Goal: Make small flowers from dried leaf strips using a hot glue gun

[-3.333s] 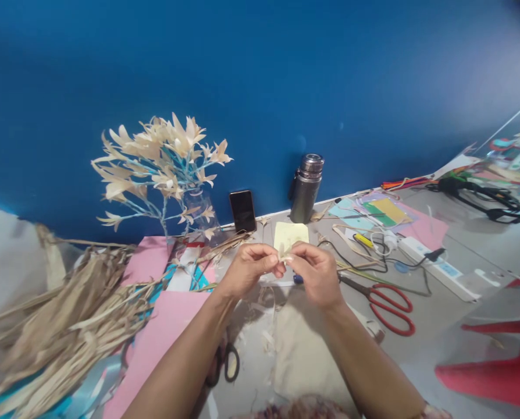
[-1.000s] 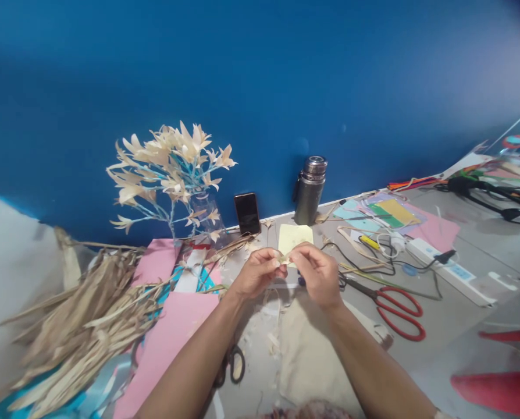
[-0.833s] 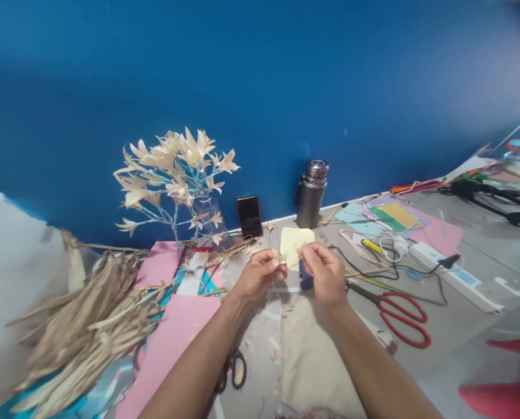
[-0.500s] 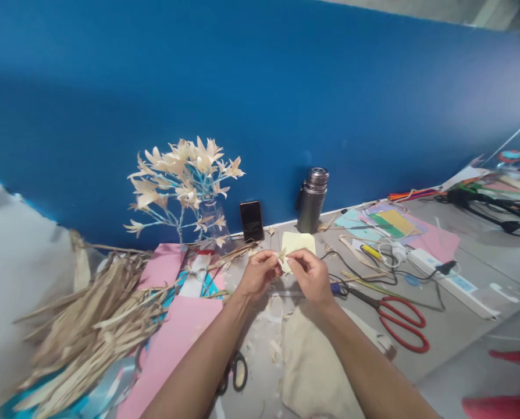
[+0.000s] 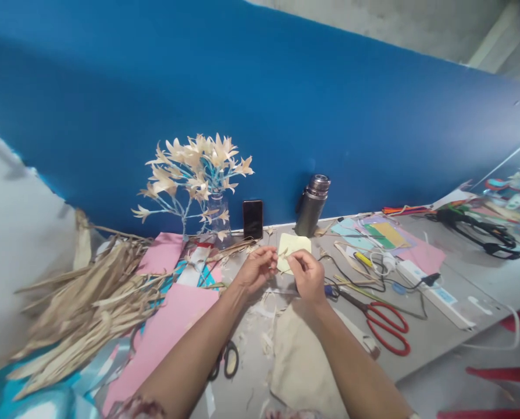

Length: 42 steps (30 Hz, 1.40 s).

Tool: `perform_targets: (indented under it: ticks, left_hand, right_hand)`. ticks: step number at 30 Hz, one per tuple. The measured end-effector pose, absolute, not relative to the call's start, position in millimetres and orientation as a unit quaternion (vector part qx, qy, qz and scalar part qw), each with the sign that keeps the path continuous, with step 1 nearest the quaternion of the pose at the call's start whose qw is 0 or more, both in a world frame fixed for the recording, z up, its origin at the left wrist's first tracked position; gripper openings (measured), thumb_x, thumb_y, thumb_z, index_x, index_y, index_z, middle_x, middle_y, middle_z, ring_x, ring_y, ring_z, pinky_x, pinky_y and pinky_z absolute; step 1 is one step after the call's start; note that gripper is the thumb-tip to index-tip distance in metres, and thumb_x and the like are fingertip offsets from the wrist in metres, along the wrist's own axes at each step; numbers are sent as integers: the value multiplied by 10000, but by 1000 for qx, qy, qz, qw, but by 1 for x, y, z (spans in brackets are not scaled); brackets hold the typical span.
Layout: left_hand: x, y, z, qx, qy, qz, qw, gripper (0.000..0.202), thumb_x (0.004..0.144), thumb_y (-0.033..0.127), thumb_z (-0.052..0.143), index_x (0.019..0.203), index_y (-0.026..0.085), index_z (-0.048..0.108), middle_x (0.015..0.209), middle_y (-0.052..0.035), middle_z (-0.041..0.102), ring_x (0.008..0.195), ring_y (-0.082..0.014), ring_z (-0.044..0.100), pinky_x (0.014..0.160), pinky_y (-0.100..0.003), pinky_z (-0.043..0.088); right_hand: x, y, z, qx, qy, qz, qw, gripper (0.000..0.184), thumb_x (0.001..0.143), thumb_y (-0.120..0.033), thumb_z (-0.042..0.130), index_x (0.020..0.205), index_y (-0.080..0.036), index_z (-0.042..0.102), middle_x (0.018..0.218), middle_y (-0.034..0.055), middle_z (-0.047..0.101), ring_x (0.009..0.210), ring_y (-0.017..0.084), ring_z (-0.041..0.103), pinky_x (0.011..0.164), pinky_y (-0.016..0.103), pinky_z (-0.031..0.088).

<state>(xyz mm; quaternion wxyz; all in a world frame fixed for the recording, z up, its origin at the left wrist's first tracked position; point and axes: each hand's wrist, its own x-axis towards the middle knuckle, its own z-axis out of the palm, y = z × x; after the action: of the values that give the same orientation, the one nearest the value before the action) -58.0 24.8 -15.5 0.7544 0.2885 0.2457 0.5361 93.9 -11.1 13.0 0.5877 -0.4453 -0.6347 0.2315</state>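
Observation:
My left hand (image 5: 258,269) is closed, its thumb and fingertips pinched together; what they hold, if anything, is too small to make out. Across a small gap, my right hand (image 5: 309,276) pinches a small pale piece (image 5: 285,254), thin and petal-like. Both hands are raised in front of a pale yellow paper pad (image 5: 302,244). Beneath my right forearm lies a beige cloth (image 5: 297,361). Black-handled scissors (image 5: 231,359) lie beside my left forearm, partly hidden by it. Large red-handled scissors (image 5: 386,326) rest right of my right hand.
Pale handmade flowers (image 5: 199,169) stand in a clear bottle (image 5: 217,215) near a phone (image 5: 252,219) and a steel flask (image 5: 313,203). Dried husks (image 5: 89,302) and pink paper (image 5: 168,337) cover the left. A power strip (image 5: 437,297) with cables lies right.
My hands have moved slightly apart, and the pale piece now shows at the right fingertips only. The camera view has tilted and shifted a little.

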Motion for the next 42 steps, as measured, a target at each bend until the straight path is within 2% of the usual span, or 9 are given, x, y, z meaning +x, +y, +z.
perform_targets:
  ticks: [7,9,12,14,20,27,32,37,42]
  left_hand:
    - [-62,30,-17,262,232,571,743,390,776,390,748,636,185,448,488,70,366,461,-83,401,490,-223,377]
    - [-61,30,-14,311,261,577,709,383,759,427,763,654,175,495,513,54,445,472,-83,436,499,-220,378]
    - [-61,28,-6,408,304,577,639,327,690,390,826,832,154,651,730,-14,644,551,-96,536,540,-227,411]
    - [-62,27,0,476,328,564,590,330,668,337,842,914,155,718,802,-36,678,602,-112,564,575,-239,428]
    - [-66,25,10,610,377,534,448,85,727,251,774,745,167,770,734,-49,686,681,-149,579,646,-250,427]
    - [-63,27,-3,530,368,555,525,156,693,285,805,714,160,715,578,-5,627,546,-120,544,568,-229,417]
    - [-62,35,-20,444,360,594,565,254,649,335,845,694,146,682,591,1,634,509,-84,522,522,-192,378]
    - [-63,38,-28,398,382,619,559,289,569,335,882,674,136,699,636,-14,666,491,-68,506,496,-187,371]
    - [-54,33,-28,427,406,615,525,228,574,293,872,666,142,727,585,-5,649,494,-89,532,507,-208,390]
  right_hand:
    - [95,-11,15,-455,-635,256,569,227,897,-318,567,722,-180,608,661,-8,534,617,141,473,604,269,382]
    - [96,-8,13,-468,-604,306,568,254,900,-361,566,728,-179,611,625,-21,507,576,133,441,567,263,364]
    - [99,-4,10,-485,-579,330,566,271,889,-392,581,729,-176,615,596,-30,486,550,127,416,548,259,349]
    - [100,-3,10,-489,-582,317,567,259,879,-383,590,726,-175,619,615,-19,520,574,134,444,563,258,362]
    - [98,-5,12,-488,-619,280,548,240,875,-346,594,715,-172,630,641,-11,547,605,138,482,590,257,374]
    - [100,-2,10,-487,-609,269,566,306,920,-398,539,757,-170,663,707,21,629,660,162,547,640,268,412]
    - [97,2,1,-488,-634,251,545,292,911,-363,550,708,-178,650,675,14,619,626,157,524,606,268,381]
    - [91,4,-7,-478,-683,213,510,286,902,-303,550,644,-193,604,639,1,580,630,156,515,618,270,379]
    - [93,9,-9,-475,-671,227,523,202,881,-285,554,743,-186,664,719,22,652,662,164,563,639,273,415]
